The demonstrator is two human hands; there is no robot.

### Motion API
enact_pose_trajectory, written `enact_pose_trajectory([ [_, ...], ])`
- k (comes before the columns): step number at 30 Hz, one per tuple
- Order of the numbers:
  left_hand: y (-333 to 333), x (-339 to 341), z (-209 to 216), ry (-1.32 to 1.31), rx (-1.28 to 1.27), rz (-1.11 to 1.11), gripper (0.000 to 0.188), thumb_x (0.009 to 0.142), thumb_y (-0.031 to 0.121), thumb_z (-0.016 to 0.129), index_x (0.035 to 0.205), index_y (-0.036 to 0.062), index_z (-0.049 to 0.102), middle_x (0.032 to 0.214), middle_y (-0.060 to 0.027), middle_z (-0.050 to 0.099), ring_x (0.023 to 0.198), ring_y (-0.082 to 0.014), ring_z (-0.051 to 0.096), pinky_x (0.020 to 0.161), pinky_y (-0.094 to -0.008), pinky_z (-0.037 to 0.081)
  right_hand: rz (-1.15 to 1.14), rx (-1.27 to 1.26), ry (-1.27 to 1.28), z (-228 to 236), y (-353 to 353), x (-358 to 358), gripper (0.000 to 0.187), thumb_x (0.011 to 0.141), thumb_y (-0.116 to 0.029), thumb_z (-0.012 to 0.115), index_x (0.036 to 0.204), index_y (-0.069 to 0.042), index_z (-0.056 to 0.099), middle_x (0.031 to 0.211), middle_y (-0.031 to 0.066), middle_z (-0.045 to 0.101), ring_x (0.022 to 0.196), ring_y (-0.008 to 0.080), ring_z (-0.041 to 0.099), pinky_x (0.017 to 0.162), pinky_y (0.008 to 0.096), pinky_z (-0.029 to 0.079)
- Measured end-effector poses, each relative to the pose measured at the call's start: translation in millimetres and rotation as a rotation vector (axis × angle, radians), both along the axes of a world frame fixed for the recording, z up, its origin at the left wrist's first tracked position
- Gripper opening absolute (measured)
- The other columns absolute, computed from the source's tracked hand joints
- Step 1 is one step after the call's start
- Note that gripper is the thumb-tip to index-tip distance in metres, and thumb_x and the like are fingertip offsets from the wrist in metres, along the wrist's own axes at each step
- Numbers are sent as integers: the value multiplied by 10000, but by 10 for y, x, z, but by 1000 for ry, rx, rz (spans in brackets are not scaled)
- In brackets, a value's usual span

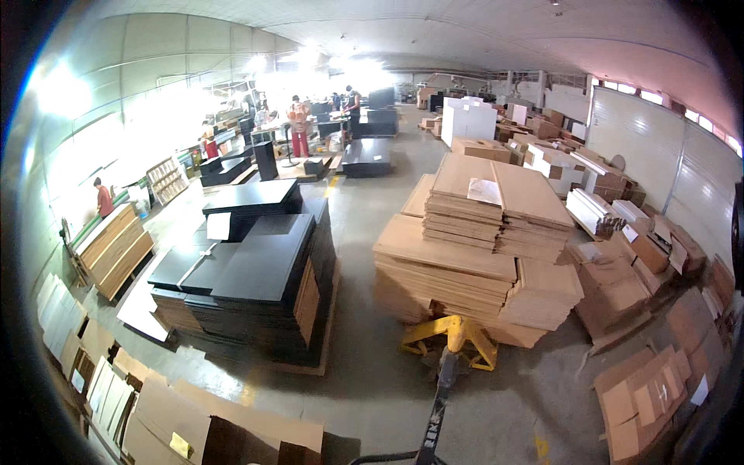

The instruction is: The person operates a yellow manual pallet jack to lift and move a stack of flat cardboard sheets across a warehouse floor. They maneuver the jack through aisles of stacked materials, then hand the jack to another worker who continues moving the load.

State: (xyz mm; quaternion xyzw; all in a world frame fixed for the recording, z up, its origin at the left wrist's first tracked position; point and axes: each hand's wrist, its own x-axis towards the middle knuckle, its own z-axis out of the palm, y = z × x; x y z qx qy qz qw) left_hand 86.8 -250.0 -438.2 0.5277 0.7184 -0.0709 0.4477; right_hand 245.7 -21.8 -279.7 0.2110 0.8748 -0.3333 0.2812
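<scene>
Neither of my hands is in view. Nearest to me, the dark handle of a pallet jack rises from the lower edge, and its loop grip is partly cut off there. The jack's yellow body stands against a tall load of brown flat boards, stacked in uneven piles. A white paper sheet lies on top of that load. To its left, across a strip of grey floor, sits a large stack of black panels on a pallet, with a white sheet on it.
Flattened cardboard lies at the lower left, and more cardboard at the lower right. Cartons line the right wall. A wood-coloured panel stack stands left, near a person. Other people work at far tables. An aisle runs back.
</scene>
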Motion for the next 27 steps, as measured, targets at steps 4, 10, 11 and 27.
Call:
enact_pose_trajectory([
  [4,563,-428,1702,-129,89,-281,183,821,176,610,912,81,737,870,-105,695,829,-295,672,634,-444,535,-16,-40,-20,-232,-144,339,333,828,-254,624,1081,-42,670,1027,230,661,980,419,614,847,520,490],
  [10,632,-453,2142,-2,4,-157,242,789,242,635,942,82,734,934,-124,705,879,-287,676,710,-427,541,47,79,33,541,196,-40,349,769,-102,600,1108,-85,680,1033,205,675,974,404,623,846,508,494],
  [11,461,-318,1473,-5,9,-148,253,792,248,627,955,85,730,908,-130,704,855,-297,679,703,-434,542,60,74,14,353,121,-3,351,768,-102,598,1109,-85,680,1033,203,675,976,403,623,846,507,494],
  [27,172,-289,169,-10,-49,-88,285,819,278,654,1048,119,713,921,-135,703,937,-299,663,761,-447,545,190,165,102,-775,-312,233,221,838,-149,553,969,-40,694,949,212,669,912,396,630,770,490,491],
])
